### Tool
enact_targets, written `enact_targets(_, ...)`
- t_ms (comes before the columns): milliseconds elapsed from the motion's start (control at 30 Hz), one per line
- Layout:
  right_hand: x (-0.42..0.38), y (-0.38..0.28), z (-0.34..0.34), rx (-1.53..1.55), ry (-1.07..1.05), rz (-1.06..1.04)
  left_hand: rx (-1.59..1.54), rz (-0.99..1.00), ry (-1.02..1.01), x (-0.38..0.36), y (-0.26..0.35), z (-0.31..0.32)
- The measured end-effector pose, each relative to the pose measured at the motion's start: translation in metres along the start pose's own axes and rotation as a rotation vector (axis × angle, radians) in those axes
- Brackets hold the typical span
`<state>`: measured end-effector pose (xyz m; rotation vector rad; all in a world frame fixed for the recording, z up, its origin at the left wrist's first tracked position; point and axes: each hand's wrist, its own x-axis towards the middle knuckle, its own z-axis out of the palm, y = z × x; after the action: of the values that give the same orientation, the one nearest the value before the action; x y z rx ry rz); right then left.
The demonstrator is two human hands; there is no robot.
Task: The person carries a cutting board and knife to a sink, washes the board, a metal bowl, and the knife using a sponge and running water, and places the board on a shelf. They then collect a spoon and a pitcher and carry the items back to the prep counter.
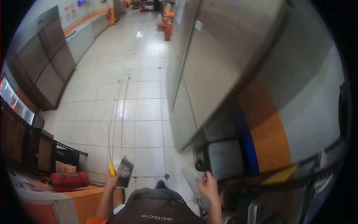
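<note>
My left hand (112,180) is closed around a tool with a yellow handle (112,168), whose long thin metal shaft or blade points forward. The same hand grips a rectangular metal pan (126,171) by its side, tilted up on edge. My right hand (208,187) is closed at the lower right, fingers bent against a pale translucent item (191,179). A black rounded piece (200,165) shows just above its fingertips. I cannot tell exactly what the right hand holds. A dark apron (160,207) with white lettering covers my front.
A white tiled floor (145,104) runs ahead as an aisle. Tall metal cabinets (223,56) stand close on the right. Another steel cabinet (46,61) stands at the left. A red fire extinguisher (69,180) lies on a ledge at the lower left. Dark shelving edges the right side.
</note>
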<state>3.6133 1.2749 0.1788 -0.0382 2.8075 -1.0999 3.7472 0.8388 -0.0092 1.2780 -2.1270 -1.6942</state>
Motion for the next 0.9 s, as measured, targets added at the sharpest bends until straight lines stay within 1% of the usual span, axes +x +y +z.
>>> enact_targets(33,0.036,-0.026,0.016,0.073,-0.071,-0.021,-0.022,-0.034,0.04,0.012,0.009,-0.008)
enact_targets(100,0.116,-0.05,0.064,0.213,-0.126,-0.187,-0.078,-0.095,0.109,0.043,0.023,-0.018)
enact_targets(133,0.158,-0.062,0.091,0.23,-0.146,-0.222,-0.086,-0.124,0.131,0.066,0.011,-0.024)
enact_targets(200,0.245,-0.08,0.15,0.274,-0.186,-0.287,-0.114,-0.092,0.235,0.104,0.004,-0.021)
enact_targets(233,0.291,-0.084,0.181,0.237,-0.216,-0.298,-0.126,-0.074,0.288,0.13,0.007,-0.021)
enact_targets(267,0.331,-0.083,0.212,0.2,-0.247,-0.305,-0.176,-0.173,0.302,0.15,0.025,-0.019)
enact_targets(300,0.366,-0.081,0.242,0.161,-0.277,-0.307,-0.162,-0.243,0.311,0.173,0.049,-0.017)
enact_targets(367,0.417,-0.065,0.287,0.05,-0.299,-0.222,-0.143,-0.382,0.308,0.228,0.095,-0.013)
enact_targets(400,0.449,-0.054,0.31,-0.003,-0.292,-0.199,-0.122,-0.321,0.319,0.267,0.11,-0.016)
enact_targets(467,0.489,0.021,0.361,-0.175,-0.129,-0.118,-0.081,-0.219,0.321,0.337,0.132,-0.004)
enact_targets(500,0.497,0.043,0.369,-0.153,-0.117,-0.015,-0.122,-0.186,0.325,0.375,0.152,0.004)
enact_targets(533,0.495,0.041,0.36,-0.15,-0.125,0.021,-0.15,-0.154,0.329,0.415,0.174,0.007)
enact_targets(567,0.502,0.045,0.358,-0.398,-0.286,0.348,-0.168,-0.122,0.336,0.455,0.193,0.007)
enact_targets(633,0.504,0.036,0.343,-0.312,-0.386,0.46,-0.238,-0.09,0.279,0.545,0.216,0.013)
enact_targets(700,0.524,0.033,0.344,-0.368,-0.449,0.529,-0.282,-0.073,0.249,0.633,0.244,0.024)
enact_targets(733,0.539,0.029,0.349,-0.393,-0.47,0.566,-0.219,-0.059,0.243,0.673,0.262,0.028)
enact_targets(767,0.556,0.026,0.357,-0.413,-0.483,0.602,-0.111,-0.099,0.236,0.712,0.275,0.033)
enact_targets(833,0.602,0.015,0.377,-0.426,-0.483,0.666,0.106,-0.173,0.22,0.789,0.279,0.046)
enact_targets(900,0.655,0.001,0.402,-0.42,-0.464,0.711,0.174,-0.254,0.194,0.848,0.266,0.053)
